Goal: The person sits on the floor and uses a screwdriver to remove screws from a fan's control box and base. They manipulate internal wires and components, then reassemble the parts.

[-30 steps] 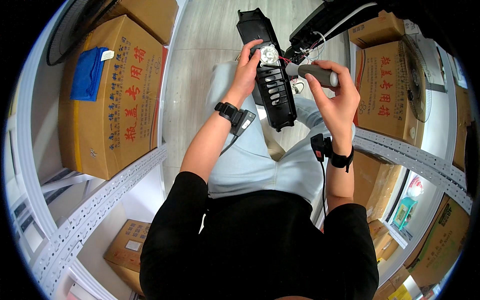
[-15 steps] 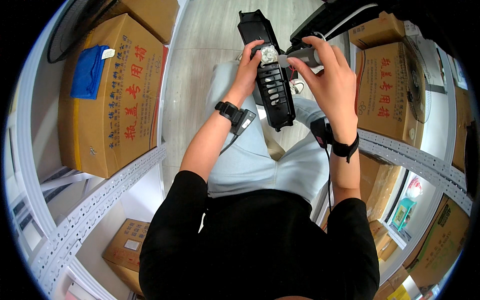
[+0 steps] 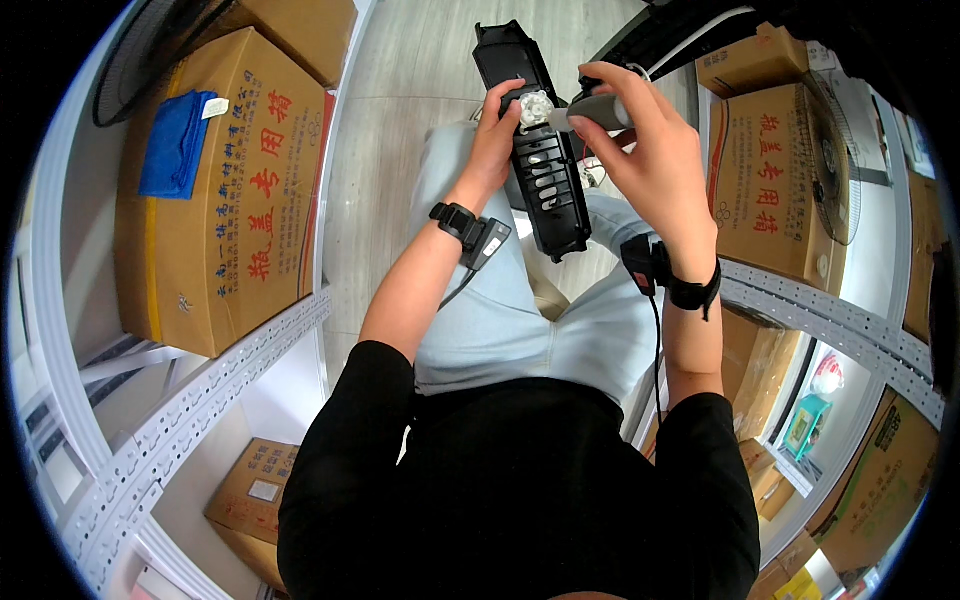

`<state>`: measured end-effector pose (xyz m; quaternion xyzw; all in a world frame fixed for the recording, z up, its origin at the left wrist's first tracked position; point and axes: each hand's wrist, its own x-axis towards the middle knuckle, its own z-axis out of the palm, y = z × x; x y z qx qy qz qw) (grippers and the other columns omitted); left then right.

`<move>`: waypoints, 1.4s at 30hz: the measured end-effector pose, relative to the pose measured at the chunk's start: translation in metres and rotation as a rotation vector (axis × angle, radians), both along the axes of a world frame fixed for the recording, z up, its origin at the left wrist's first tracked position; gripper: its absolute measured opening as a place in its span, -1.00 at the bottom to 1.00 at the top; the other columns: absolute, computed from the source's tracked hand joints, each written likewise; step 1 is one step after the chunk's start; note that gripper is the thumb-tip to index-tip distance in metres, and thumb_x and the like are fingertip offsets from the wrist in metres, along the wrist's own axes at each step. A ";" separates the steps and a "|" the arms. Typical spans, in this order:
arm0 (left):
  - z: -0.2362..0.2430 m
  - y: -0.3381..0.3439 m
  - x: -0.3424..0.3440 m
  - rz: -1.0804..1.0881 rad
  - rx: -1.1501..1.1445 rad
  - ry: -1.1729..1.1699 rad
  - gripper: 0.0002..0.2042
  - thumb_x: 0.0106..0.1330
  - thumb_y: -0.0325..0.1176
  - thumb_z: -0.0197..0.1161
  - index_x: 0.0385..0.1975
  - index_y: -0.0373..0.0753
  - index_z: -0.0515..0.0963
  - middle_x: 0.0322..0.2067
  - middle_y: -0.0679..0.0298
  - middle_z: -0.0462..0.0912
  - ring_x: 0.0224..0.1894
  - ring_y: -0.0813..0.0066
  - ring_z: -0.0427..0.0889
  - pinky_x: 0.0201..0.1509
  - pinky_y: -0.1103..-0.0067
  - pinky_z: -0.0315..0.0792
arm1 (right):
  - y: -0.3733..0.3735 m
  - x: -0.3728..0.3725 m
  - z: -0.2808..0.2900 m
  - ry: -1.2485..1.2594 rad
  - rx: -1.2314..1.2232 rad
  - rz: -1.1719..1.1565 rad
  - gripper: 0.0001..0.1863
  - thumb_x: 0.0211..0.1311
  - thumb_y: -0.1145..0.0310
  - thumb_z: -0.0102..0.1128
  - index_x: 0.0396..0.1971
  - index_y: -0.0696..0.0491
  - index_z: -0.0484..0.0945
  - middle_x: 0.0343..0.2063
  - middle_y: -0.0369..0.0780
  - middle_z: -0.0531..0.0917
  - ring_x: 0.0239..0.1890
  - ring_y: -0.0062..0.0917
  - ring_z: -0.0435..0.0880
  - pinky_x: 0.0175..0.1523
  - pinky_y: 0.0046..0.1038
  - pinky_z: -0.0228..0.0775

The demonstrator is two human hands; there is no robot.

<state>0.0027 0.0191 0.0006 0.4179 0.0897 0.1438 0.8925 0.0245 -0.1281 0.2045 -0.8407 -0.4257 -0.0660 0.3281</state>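
Decent room over the floor (image 3: 415,60) beyond the left hand (image 3: 492,145), but right of the black housing (image 3: 562,212) it's kinda jammed with the right hand (image 3: 655,165) and black frame (image 3: 650,38).

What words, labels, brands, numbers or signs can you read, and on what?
Wording not copied.
Left big carton: large red characters, smaller blue ones.
Right big carton: large red characters, smaller dark ones.
Lower-left carton: dark print, white label; too small.
Lower-right carton: dark, green print; unclear.
White tag on blue cloth: too small.
Black housing: none discernible.
Other print: too small.
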 end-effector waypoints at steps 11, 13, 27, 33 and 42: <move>0.005 -0.001 -0.002 -0.011 -0.015 0.000 -0.69 0.55 -0.38 -0.04 0.24 -0.03 0.32 0.05 0.26 0.48 0.05 0.50 0.49 0.14 0.53 0.42 | 0.000 -0.002 -0.002 -0.009 -0.120 -0.175 -0.52 0.13 0.30 0.40 0.07 -0.06 0.46 -0.26 -0.15 0.61 -0.32 -0.27 0.72 -0.26 -0.34 0.59; 0.006 0.000 -0.002 -0.017 -0.019 -0.001 -0.69 0.55 -0.38 -0.05 0.24 -0.03 0.32 0.06 0.26 0.48 0.05 0.50 0.49 0.15 0.53 0.42 | 0.001 -0.003 -0.002 -0.082 -0.141 -0.203 -0.53 0.14 0.28 0.40 0.05 -0.04 0.46 -0.29 -0.15 0.61 -0.33 -0.28 0.72 -0.28 -0.34 0.58; 0.007 -0.002 0.000 0.058 -0.017 0.023 -0.70 0.55 -0.40 -0.07 0.22 -0.07 0.34 0.06 0.25 0.46 0.04 0.50 0.50 0.16 0.54 0.41 | -0.009 0.006 -0.002 0.076 0.010 -0.038 -0.51 0.12 0.33 0.41 0.04 0.01 0.42 -0.24 -0.12 0.62 -0.40 -0.26 0.72 -0.30 -0.35 0.58; 0.004 0.000 0.001 0.040 0.016 0.047 -0.70 0.55 -0.41 -0.07 0.22 -0.05 0.34 0.06 0.26 0.45 0.05 0.51 0.49 0.17 0.53 0.41 | -0.006 0.003 -0.004 -0.113 -0.196 -0.225 -0.52 0.14 0.34 0.39 0.04 0.03 0.42 -0.21 -0.10 0.64 -0.36 -0.23 0.72 -0.30 -0.33 0.59; -0.001 0.001 0.001 0.045 0.065 0.050 -0.69 0.55 -0.43 -0.07 0.24 -0.04 0.32 0.07 0.24 0.44 0.07 0.49 0.48 0.17 0.52 0.41 | -0.004 0.001 -0.007 -0.193 -0.134 -0.154 -0.55 0.16 0.30 0.38 0.01 0.04 0.44 -0.31 -0.11 0.65 -0.39 -0.23 0.72 -0.36 -0.33 0.57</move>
